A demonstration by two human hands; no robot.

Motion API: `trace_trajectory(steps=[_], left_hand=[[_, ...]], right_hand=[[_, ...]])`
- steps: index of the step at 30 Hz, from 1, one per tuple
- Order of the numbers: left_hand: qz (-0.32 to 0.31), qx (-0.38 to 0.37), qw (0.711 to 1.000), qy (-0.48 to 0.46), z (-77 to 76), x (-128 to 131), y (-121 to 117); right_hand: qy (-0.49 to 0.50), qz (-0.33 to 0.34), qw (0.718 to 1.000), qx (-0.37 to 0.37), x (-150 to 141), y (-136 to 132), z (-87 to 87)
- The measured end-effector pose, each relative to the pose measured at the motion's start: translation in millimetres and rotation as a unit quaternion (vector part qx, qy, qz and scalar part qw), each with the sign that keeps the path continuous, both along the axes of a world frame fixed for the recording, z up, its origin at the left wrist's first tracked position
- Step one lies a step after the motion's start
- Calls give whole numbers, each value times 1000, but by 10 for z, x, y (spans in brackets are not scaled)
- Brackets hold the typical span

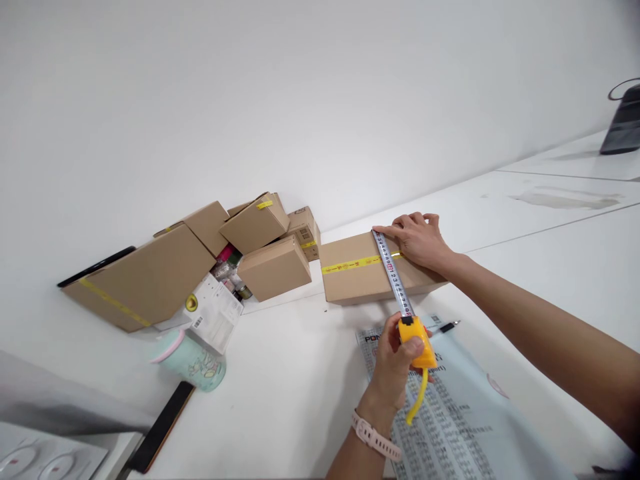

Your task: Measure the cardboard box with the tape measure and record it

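A yellow tape measure [418,343] is gripped in my left hand [393,367], its yellow strap hanging down. From it the metal blade [393,273] runs across the top of a cardboard box [350,248], over the box's yellow printed tape. At the far edge, a stretched digit of my right hand [417,239] holds the blade's end against the box. The other fingers are bent at that edge, and the palm lies over the box's right part. Under my left hand lies a printed bluish sheet or bag [450,413], with a black pen [447,327] on it.
Several cardboard boxes [275,270] stand by the wall at left. Near them are a white package [213,313], small items and a mint tumbler [197,363] with a pink-rimmed lid. A dark bar [163,427] lies lower left. A black device [623,123] stands far right.
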State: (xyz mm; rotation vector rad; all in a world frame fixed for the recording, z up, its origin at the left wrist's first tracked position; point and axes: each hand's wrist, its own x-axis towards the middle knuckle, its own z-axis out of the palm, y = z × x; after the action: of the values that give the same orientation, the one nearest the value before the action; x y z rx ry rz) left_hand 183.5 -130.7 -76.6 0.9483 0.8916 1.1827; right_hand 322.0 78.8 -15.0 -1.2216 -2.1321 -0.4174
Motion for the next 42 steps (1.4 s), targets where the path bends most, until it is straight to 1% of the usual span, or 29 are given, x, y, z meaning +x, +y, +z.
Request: trace_trajectory(steps=[4,8,11,14,16,18,20,22,24,26,29,32,34,35,37,38,39,40,41,42], left_hand=[[-1,-1,1000,0,-5,3,6],[-3,4,1000,-24,4,-9,-26],[-14,32,999,-41,30,-57,-122],[-35,53,998,-13,3,-148,-297],[-42,48,998,20,-89,-241,-450],[-20,38,998,34,-237,-366,-612],[31,44,998,26,-399,-521,-763],[96,60,993,18,-525,-685,-891],[156,57,986,21,-589,-822,-993],[205,41,978,22,-606,-907,-1074],[243,35,969,15,-605,-931,-1162],[227,37,973,16,-600,-892,-1233],[198,34,979,21,-581,-864,-1284],[181,27,983,24,-565,-852,-1311],[147,0,989,34,-526,-831,-1365],[129,-21,991,41,-507,-820,-1390],[109,-45,992,48,-492,-807,-1410],[87,-72,992,57,-484,-792,-1425],[64,-99,991,69,-483,-774,-1436],[41,-123,988,83,-489,-754,-1442]], right_hand=[[8,3,1000,4,-3,-4,-3],[17,1,1000,-7,-3,-53,9],[26,-2,1000,-14,2,-92,13],[28,0,999,-29,11,-100,11],[36,2,998,-46,17,-108,7],[47,2,998,-50,18,-152,-5],[58,-2,998,-28,5,-250,-28],[69,-14,997,10,-26,-392,-67],[82,-28,995,45,-66,-541,-133],[93,-30,993,69,-102,-655,-242],[99,-12,991,89,-119,-714,-508],[93,18,992,83,-95,-672,-820],[92,37,993,62,-77,-644,-950],[97,43,993,47,-72,-646,-968],[138,49,989,4,-69,-698,-898],[178,55,982,-30,-68,-753,-816],[227,70,968,-75,-63,-827,-714],[288,96,944,-129,-53,-919,-602],[343,144,907,-199,-35,-1025,-491],[385,204,860,-264,-10,-1141,-392]])
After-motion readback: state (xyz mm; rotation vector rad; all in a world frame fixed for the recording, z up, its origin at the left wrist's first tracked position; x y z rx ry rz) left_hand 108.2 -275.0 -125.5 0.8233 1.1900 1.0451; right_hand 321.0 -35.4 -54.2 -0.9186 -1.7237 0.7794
